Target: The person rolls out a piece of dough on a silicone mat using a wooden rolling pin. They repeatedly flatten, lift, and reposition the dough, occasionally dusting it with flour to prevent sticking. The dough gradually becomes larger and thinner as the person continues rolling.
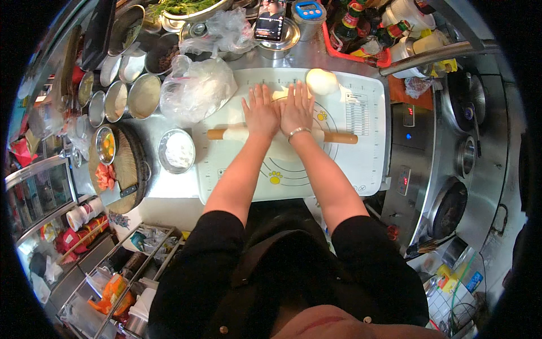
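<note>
My left hand and my right hand lie flat side by side, palms down, thumbs close together and fingers pointing away from me. Both are over a sheet of pale dough on a white silicone pastry mat. A wooden rolling pin runs crosswise under my wrists; its middle looks wrapped in dough, with bare handles at both ends. How far my palms touch the pin is hidden. A smooth dough ball sits at the mat's far edge, beyond my right hand.
A metal bowl of white flour stands left of the mat. The round chopping board carries a bowl of eggs, cut tomato and a cleaver. A phone and a red basket stand behind; burners are right.
</note>
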Demonstrator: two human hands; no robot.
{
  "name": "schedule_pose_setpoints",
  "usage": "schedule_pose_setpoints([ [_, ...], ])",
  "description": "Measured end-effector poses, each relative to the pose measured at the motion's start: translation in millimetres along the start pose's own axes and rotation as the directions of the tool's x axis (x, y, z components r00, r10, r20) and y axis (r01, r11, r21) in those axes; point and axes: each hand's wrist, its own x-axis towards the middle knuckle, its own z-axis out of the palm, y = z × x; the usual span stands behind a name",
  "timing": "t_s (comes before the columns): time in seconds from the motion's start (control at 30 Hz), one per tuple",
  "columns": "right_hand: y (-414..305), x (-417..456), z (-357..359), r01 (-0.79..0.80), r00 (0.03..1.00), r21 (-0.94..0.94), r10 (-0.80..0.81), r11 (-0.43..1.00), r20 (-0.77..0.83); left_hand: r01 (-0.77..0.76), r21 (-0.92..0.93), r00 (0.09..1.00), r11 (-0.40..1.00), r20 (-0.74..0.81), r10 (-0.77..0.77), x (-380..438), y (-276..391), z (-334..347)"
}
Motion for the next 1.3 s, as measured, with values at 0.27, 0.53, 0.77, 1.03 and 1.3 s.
schedule_pose_setpoints([
  [0.27,0.0,-136.4,-10.8,0.095,0.986,-0.039,-0.088,0.995,0.144,-0.058,0.009,0.979,0.998,0.195,0.055,-127.3,-7.2,-26.4],
  [0.53,0.2,-28.2,1.5,0.074,0.978,0.018,-0.07,0.997,-0.195,-0.077,-0.141,0.989,0.987,-0.139,0.058,-5.3,-8.3,-5.6],
  [0.77,-0.5,-129.5,-13.4,0.124,0.972,-0.135,-0.093,0.983,0.217,-0.132,-0.046,0.963,0.99,0.229,0.14,-115.7,-12.4,-30.5],
  [1.03,0.0,-145.5,-3.1,0.082,0.996,0.011,-0.082,0.997,-0.021,-0.181,-0.051,0.976,0.982,0.115,0.186,-124.2,-14.9,-19.3],
  [1.3,37.1,6.3,-7.7,0.048,0.999,0.485,-0.053,0.873,-0.004,-0.233,-0.213,0.972,0.949,-0.041,0.23,23.4,-30.5,-2.7],
])
